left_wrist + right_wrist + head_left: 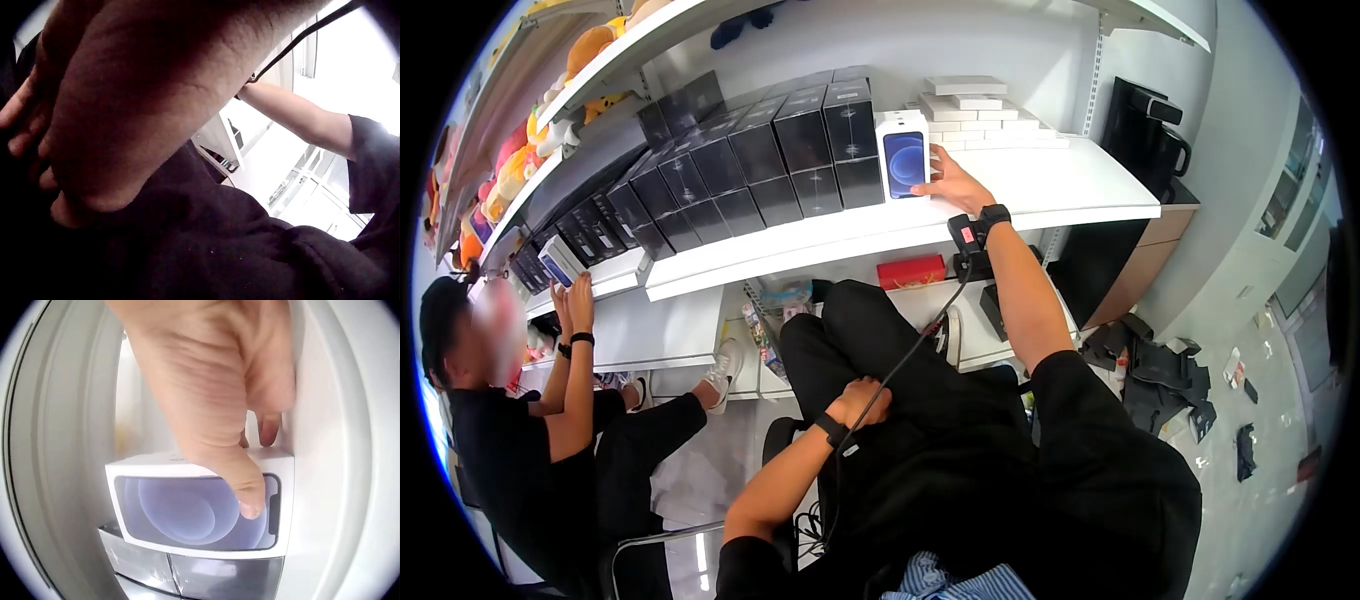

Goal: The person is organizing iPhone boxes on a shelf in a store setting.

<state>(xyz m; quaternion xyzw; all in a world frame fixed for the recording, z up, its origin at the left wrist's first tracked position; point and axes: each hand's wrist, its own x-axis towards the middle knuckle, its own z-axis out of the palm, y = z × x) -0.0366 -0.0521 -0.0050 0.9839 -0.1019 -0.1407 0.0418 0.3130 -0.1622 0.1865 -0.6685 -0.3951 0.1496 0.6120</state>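
Note:
A white phone box (904,150) with a blue phone pictured on its front stands upright on the white shelf (1090,190), at the right end of a row of black boxes (805,130). My right hand (956,184) holds it from the right side. In the right wrist view the thumb (251,499) lies on the front of the phone box (187,512), and the other fingers go partly out of sight behind it. My left hand (862,402) rests on my lap with loosely curled fingers, holding nothing; its fingers (28,122) lie against dark cloth in the left wrist view.
Flat white boxes (975,115) are stacked behind and right of my right hand. A black cable (910,355) runs from the right wrist across my lap. Another person (520,440) sits at left, hands on a similar white box (560,262). A red box (911,272) lies below the shelf.

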